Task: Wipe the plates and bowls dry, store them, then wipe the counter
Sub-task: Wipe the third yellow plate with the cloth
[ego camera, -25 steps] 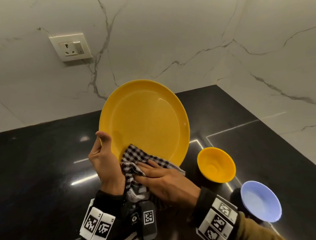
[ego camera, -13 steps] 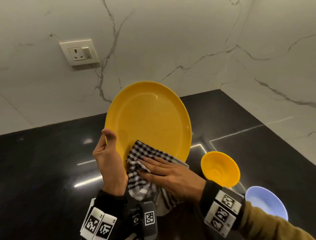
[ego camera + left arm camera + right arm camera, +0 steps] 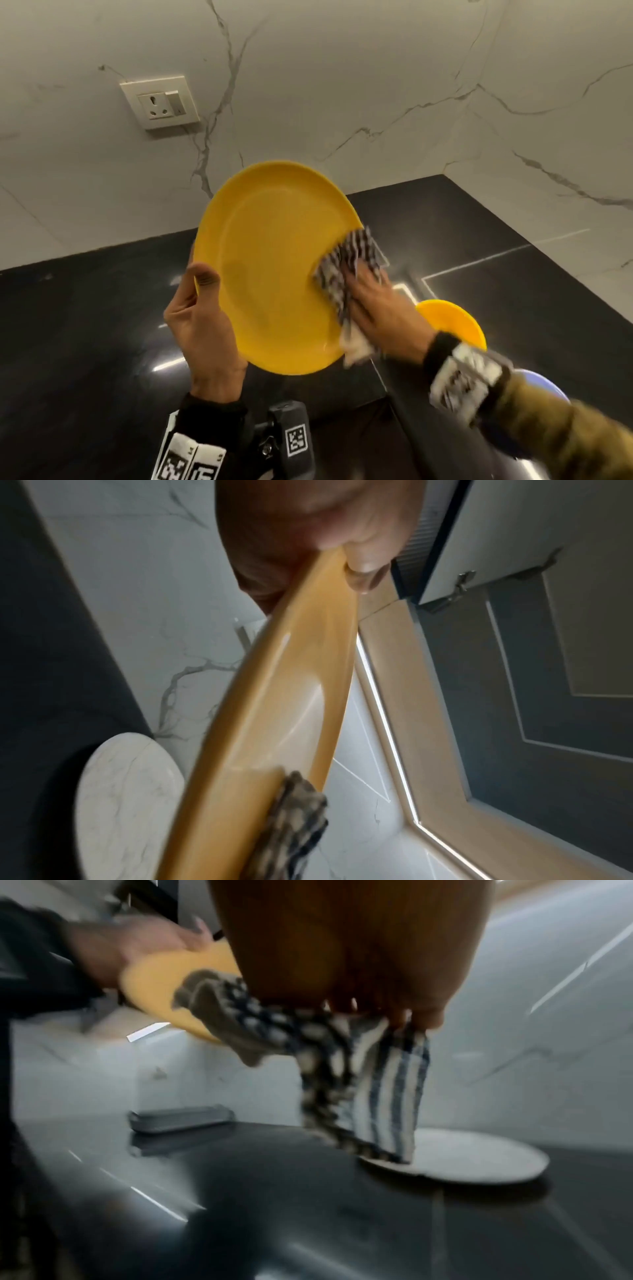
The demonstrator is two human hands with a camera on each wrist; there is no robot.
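Note:
My left hand [image 3: 202, 315] holds a yellow plate [image 3: 274, 267] tilted up above the black counter [image 3: 85, 342], thumb on its face and fingers behind the left rim. My right hand [image 3: 376, 308] lies with fairly straight fingers on a black-and-white checked cloth [image 3: 346, 270] and presses it against the plate's right rim; its thumb is hidden. The left wrist view shows the plate [image 3: 284, 696] edge-on with the cloth [image 3: 294, 818] at its far rim. In the blurred right wrist view the cloth [image 3: 342, 1069] hangs below the fingers.
A small yellow bowl [image 3: 455, 322] and a blue bowl [image 3: 541, 380], partly hidden by my right wrist, stand on the counter at the right. A white plate [image 3: 479, 1158] and a dark tray [image 3: 181, 1118] lie further off. A wall socket [image 3: 159, 102] sits on the marble backsplash.
My right hand has swept the cloth from the plate's lower middle up to its right rim. The plate has turned slightly in my left hand.

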